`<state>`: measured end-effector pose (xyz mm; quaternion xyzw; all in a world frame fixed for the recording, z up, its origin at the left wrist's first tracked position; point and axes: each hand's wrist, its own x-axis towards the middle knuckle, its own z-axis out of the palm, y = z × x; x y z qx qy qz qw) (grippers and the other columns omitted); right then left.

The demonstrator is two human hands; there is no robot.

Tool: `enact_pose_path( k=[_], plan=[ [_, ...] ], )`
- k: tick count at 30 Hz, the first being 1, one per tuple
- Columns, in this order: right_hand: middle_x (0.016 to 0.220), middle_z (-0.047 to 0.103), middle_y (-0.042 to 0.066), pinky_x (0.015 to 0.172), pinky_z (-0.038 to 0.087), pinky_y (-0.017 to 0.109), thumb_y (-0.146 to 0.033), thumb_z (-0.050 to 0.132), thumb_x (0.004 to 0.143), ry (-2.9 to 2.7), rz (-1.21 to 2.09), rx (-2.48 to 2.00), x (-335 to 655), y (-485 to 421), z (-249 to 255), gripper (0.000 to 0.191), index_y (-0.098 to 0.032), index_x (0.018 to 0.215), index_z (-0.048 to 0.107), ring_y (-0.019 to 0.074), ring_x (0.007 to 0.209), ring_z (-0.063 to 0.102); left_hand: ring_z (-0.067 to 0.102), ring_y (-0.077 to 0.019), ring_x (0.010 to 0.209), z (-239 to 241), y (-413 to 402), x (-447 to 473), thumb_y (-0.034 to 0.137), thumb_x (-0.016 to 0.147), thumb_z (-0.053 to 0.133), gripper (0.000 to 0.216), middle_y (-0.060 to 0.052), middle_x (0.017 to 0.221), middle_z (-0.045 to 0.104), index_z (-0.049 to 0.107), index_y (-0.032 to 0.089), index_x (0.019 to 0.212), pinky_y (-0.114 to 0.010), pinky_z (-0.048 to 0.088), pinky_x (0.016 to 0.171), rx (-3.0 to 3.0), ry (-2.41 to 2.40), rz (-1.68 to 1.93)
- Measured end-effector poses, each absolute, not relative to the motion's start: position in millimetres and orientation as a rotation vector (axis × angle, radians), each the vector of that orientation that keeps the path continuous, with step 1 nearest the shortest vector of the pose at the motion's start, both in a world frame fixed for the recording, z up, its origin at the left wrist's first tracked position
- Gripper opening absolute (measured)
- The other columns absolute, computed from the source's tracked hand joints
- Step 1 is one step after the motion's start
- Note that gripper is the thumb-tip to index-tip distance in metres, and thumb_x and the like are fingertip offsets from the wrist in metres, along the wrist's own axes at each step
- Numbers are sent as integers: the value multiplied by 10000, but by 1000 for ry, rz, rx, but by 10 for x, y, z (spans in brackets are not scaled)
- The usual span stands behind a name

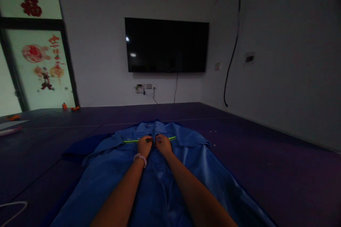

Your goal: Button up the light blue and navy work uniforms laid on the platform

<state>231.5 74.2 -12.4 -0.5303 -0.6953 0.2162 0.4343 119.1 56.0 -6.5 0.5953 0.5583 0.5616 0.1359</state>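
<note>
A blue work jacket [186,170] with a yellow-green reflective stripe [133,140] across the chest lies spread flat on a dark purple mat [266,156], collar away from me. My left hand [145,145], a pale beaded bracelet on its wrist, is closed in a pinch on the jacket's front edge just below the collar. My right hand [163,144] is closed on the opposite front edge right beside it. The two hands nearly touch at the chest centre line.
A dark TV [166,45] hangs on the far wall above a socket with cables. A glass door with red paper decorations [39,60] stands at the left. Small orange objects [69,107] lie by the door. A white cord [13,207] lies at the lower left.
</note>
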Motion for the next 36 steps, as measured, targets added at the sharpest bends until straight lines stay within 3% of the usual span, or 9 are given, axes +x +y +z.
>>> enact_pose_path(
  k=[16, 22, 27, 36],
  plan=[
    [610, 620, 4, 472, 331, 173, -142, 492, 740, -1766, 485, -1337, 2317, 743, -140, 186, -172, 873, 618, 103, 516, 546, 630, -154, 781, -84, 589, 1195, 70, 639, 541, 190, -47, 799, 694, 679, 161, 732, -265, 472, 750, 1680, 1593, 1647],
    [630, 623, 15, 498, 327, 178, -136, 504, 739, -1793, 436, -1351, 2318, 719, -124, 186, -155, 889, 613, 106, 551, 551, 630, -157, 749, -76, 581, 1201, 206, 679, 568, 129, -52, 771, 692, 674, 154, 729, -267, 474, 721, 1677, 1560, 1656],
    [667, 625, 25, 515, 324, 185, -105, 490, 732, -1802, 390, -1362, 2326, 702, -93, 207, -159, 891, 612, 114, 593, 550, 629, -167, 703, -57, 561, 1232, 314, 631, 644, 222, -62, 742, 685, 671, 136, 762, -260, 478, 661, 1686, 1542, 1650],
    [672, 623, 14, 514, 324, 184, -95, 504, 717, -1808, 388, -1361, 2319, 695, -112, 218, -176, 881, 621, 114, 603, 554, 621, -148, 687, -59, 562, 1240, 196, 641, 630, 169, -47, 733, 675, 661, 143, 797, -255, 471, 670, 1685, 1593, 1665]
  ],
)
